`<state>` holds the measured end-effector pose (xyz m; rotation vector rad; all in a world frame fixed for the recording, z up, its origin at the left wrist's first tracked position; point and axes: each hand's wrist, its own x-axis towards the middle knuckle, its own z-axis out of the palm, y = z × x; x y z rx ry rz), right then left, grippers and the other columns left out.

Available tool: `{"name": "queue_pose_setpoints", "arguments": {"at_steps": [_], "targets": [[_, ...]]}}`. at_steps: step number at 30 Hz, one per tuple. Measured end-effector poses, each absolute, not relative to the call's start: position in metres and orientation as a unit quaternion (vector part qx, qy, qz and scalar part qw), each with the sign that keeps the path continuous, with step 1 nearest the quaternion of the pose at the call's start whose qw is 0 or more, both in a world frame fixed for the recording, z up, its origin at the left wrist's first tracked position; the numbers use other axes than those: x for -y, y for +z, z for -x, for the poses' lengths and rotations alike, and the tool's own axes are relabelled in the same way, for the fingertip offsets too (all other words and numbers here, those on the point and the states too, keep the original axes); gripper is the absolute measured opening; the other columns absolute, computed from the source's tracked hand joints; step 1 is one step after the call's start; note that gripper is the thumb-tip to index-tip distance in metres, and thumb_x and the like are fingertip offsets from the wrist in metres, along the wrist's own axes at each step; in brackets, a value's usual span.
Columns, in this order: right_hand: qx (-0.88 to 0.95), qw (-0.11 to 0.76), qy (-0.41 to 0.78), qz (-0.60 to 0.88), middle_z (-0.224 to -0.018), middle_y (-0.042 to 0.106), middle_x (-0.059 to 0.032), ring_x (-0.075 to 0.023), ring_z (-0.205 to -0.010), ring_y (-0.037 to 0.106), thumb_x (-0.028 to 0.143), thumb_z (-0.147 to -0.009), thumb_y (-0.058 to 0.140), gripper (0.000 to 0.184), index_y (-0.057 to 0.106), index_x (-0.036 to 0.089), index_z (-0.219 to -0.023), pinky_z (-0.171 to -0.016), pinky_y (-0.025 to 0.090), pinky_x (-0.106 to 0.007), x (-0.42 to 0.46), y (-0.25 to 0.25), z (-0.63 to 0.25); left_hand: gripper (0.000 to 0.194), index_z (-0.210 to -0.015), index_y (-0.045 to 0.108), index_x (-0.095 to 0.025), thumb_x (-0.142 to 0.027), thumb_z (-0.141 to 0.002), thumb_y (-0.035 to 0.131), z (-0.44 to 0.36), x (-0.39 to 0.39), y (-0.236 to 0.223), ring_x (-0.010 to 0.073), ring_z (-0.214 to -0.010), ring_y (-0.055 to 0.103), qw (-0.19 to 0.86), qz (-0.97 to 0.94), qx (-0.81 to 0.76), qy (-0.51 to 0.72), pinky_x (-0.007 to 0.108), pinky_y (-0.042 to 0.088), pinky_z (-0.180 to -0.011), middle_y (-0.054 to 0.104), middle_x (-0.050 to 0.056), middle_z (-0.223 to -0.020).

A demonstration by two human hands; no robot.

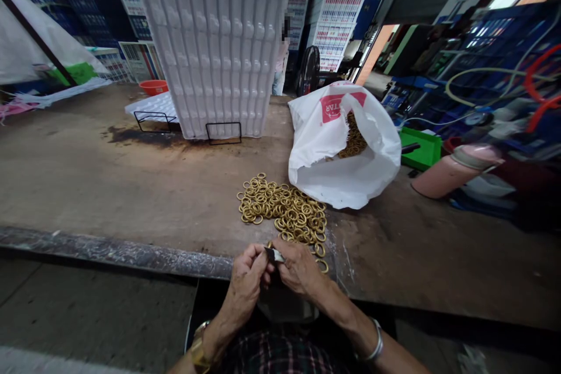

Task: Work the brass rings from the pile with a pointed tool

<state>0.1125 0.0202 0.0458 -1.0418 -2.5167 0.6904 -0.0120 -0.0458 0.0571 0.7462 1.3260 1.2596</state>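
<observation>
Both hands meet at the table's front edge, fingers closed together. Between the fingertips is a small dark-and-white piece [274,255]; its kind is unclear, and the white part lies along my right thumb. My left hand [248,276] pinches at its dark end. My right hand [301,267] closes round the white end, and a bit of gold shows at its fingertips, mostly hidden. Just beyond the hands lies a loose pile of gold-coloured rings [280,205], a few of them beside my right hand.
A white sack [342,172] lies with its mouth towards me, more rings inside. Behind the pile, a tall stack of white moulded trays [219,47] stands against a black wire holder [224,141]. Rightward are a green tray [423,149] and a pink cylinder [451,172].
</observation>
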Motion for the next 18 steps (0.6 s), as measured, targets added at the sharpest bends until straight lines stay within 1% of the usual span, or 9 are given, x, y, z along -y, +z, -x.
{"name": "queue_pose_setpoints", "arguments": {"at_steps": [3,7,11,13,15,18], "targets": [[0.891,0.14,0.227,0.368,-0.062,0.056,0.0,-0.0113,-0.053,0.043,0.008,-0.07,0.04,0.017,0.052,0.019,-0.074,-0.051,0.022,-0.024,-0.02,0.046,-0.112,0.036,-0.072,0.054,-0.015,-0.051,-0.073,0.056,0.01,0.047,0.058,0.0076,-0.046,0.043,0.536,-0.312,-0.574,0.534,0.018,0.034,-0.046,0.052,-0.002,-0.058],[0.895,0.107,0.195,0.386,-0.064,0.059,-0.002,-0.0122,-0.052,0.046,0.01,-0.072,0.04,0.018,0.054,0.018,-0.079,-0.051,0.021,-0.026,-0.016,0.049,-0.109,0.038,-0.065,0.051,-0.016,-0.054,-0.071,0.056,0.009,0.048,0.059,0.0075,-0.043,0.041,0.512,-0.314,-0.589,0.541,0.019,0.033,-0.043,0.05,-0.002,-0.054],[0.892,0.09,0.143,0.42,-0.069,0.062,-0.0049,-0.0143,-0.055,0.05,0.007,-0.069,0.04,0.024,0.055,0.018,-0.084,-0.052,0.021,-0.028,-0.013,0.054,-0.105,0.037,-0.065,0.049,-0.016,-0.051,-0.074,0.056,0.01,0.052,0.06,0.0064,-0.043,0.039,0.541,-0.314,-0.564,0.539,0.018,0.032,-0.043,0.047,-0.004,-0.053],[0.879,0.092,0.124,0.451,-0.07,0.063,-0.0054,-0.0145,-0.056,0.05,0.006,-0.067,0.04,0.026,0.055,0.018,-0.084,-0.051,0.021,-0.027,-0.018,0.055,-0.11,0.034,-0.069,0.051,-0.016,-0.049,-0.075,0.056,0.01,0.056,0.06,0.0061,-0.043,0.039,0.56,-0.313,-0.548,0.537,0.018,0.033,-0.044,0.047,-0.004,-0.054],[0.847,0.107,0.115,0.507,-0.067,0.061,-0.0047,-0.0139,-0.054,0.049,0.005,-0.066,0.039,0.027,0.055,0.018,-0.082,-0.051,0.023,-0.027,-0.027,0.055,-0.126,0.032,-0.075,0.054,-0.015,-0.047,-0.075,0.057,0.009,0.06,0.059,0.0062,-0.043,0.041,0.584,-0.312,-0.529,0.532,0.018,0.035,-0.044,0.048,-0.004,-0.055],[0.8,0.156,0.116,0.567,-0.064,0.058,-0.0034,-0.0133,-0.054,0.048,0.006,-0.068,0.038,0.025,0.055,0.018,-0.082,-0.052,0.027,-0.025,-0.039,0.051,-0.168,0.029,-0.077,0.056,-0.015,-0.044,-0.075,0.06,0.008,0.063,0.056,0.0068,-0.045,0.044,0.648,-0.281,-0.47,0.529,0.019,0.038,-0.046,0.051,-0.003,-0.056]]}}
